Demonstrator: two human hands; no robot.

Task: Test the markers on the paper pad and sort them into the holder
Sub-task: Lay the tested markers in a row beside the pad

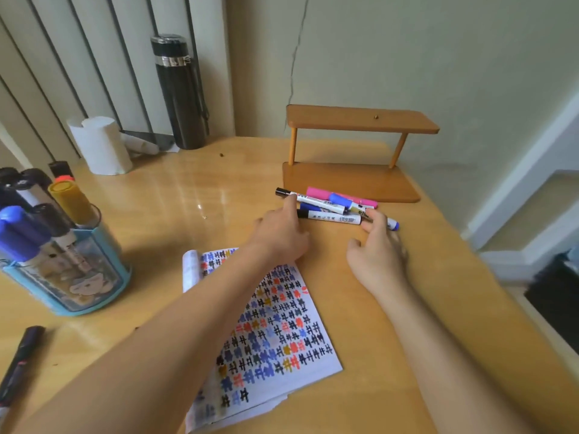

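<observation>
- Head view, left grip [280, 233]: it is extended across the tabletop [175, 195] to the marker pile [332, 208]. The forefinger is straight and its tip touches a white marker [316, 202] just behind its black cap. The remaining fingers are curled under. It grasps nothing.
- Head view, right grip [376, 255]: it lies just beside the right end of the pile, released, with the fingers loosely spread. The fingertips [367, 227] meet the pile at a blue-capped marker [393, 225]. No item is enclosed.
- Marker pile: it lies flat on the tabletop, directly in front of the base of a wooden shelf [360, 122]. It contains the white marker, a pink marker [319, 193], a barcoded marker [333, 218] and others that cross one another.
- Pad [282, 333]: it lies open on the tabletop, near the middle and nearer the person than the pile. The visible page is filled with rows of coloured test marks. The left forearm passes over its upper left part.
- Holder [78, 286]: a blue, clear-walled holder stands at the left, well apart from the pile. It holds several markers, capped ends up and tilted, including a yellow one [72, 200].
- One dark marker [18, 361] lies at the lower left edge.
- A black bottle [180, 92] and a white roll [101, 145] stand at the back.
</observation>
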